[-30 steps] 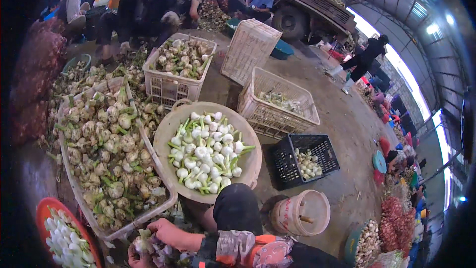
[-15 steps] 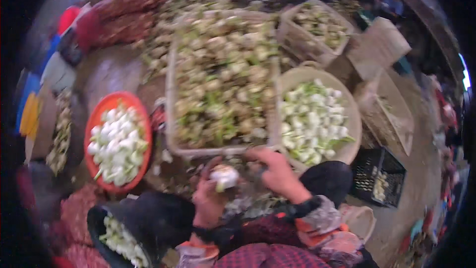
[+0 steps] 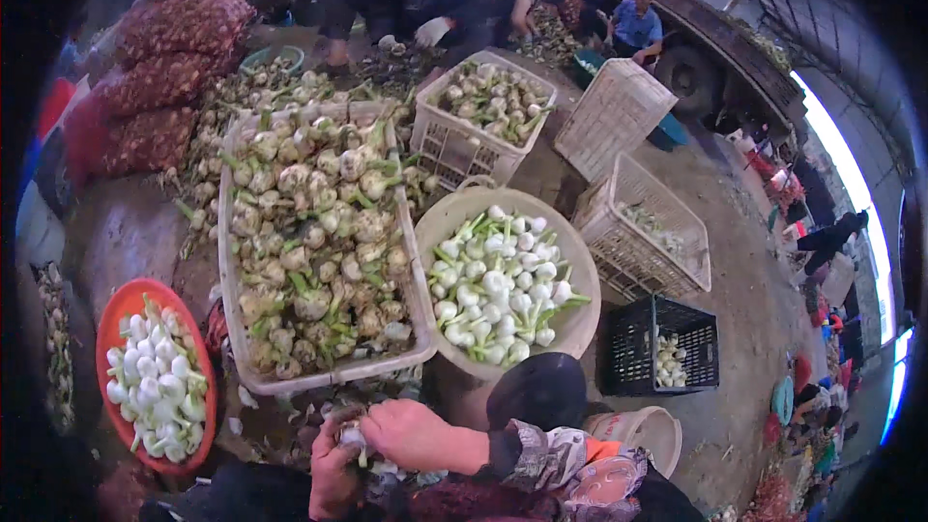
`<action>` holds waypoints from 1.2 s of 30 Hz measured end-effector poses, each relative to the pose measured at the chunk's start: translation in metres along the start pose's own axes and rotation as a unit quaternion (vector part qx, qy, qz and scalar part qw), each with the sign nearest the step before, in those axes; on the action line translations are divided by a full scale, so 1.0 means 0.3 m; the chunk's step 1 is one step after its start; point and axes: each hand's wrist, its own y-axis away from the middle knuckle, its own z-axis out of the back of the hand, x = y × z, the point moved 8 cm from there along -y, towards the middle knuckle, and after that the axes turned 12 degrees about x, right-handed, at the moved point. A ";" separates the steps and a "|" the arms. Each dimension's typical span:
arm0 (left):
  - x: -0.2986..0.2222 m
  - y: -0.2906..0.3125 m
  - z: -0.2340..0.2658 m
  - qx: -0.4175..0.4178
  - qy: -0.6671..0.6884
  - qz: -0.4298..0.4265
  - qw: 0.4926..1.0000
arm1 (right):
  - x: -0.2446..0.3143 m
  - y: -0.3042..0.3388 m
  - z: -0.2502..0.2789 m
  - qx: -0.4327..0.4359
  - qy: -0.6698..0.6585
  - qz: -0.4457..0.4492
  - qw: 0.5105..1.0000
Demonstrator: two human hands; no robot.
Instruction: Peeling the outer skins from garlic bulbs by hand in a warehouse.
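Low at the front, my left hand [image 3: 333, 472] is closed around a white garlic bulb [image 3: 355, 438], of which only a small part shows. My right hand [image 3: 411, 433] presses its curled fingers against that same bulb from the right. Whether it also holds a tool cannot be made out. Just beyond my hands sits a large pale crate [image 3: 333, 380] of brownish, untrimmed garlic with green stems. To its right is a round beige basin [image 3: 583, 295] of clean white bulbs. An orange basin [image 3: 200, 324] at the left also holds clean garlic.
Garlic skins litter the floor below the crate. Right of the beige basin stand a black crate [image 3: 619, 348], a light crate [image 3: 619, 256] and a bucket [image 3: 662, 435]. Red mesh sacks [image 3: 145, 140] are stacked far left. A person with white gloves [image 3: 432, 32] works beyond.
My right hand has come from the crate's edge to the bulb in my left hand. The view has swung, showing more of the far area and the right side.
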 end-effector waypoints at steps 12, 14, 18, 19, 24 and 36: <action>-0.097 -0.022 -0.071 -0.008 0.147 0.015 0.989 | -0.245 -0.088 -0.173 0.038 -0.055 -0.226 0.972; -0.078 0.002 -0.034 0.000 0.060 0.020 0.998 | -0.291 -0.046 -0.179 0.077 -0.054 -0.317 0.944; -0.051 0.037 0.001 -0.097 -0.016 0.014 0.995 | -0.349 0.046 -0.104 0.030 -0.169 -0.332 0.927; -0.064 0.045 0.009 -0.141 -0.064 -0.036 0.987 | -0.300 0.045 -0.180 0.135 -0.146 -0.277 0.940; -0.020 0.027 0.030 -0.165 -0.005 0.002 0.986 | -0.146 0.049 -0.115 0.086 -0.326 -0.130 0.933; 0.120 -0.021 0.037 -0.182 0.290 0.006 0.939 | -0.351 0.148 -0.052 -0.180 -0.610 -0.301 0.711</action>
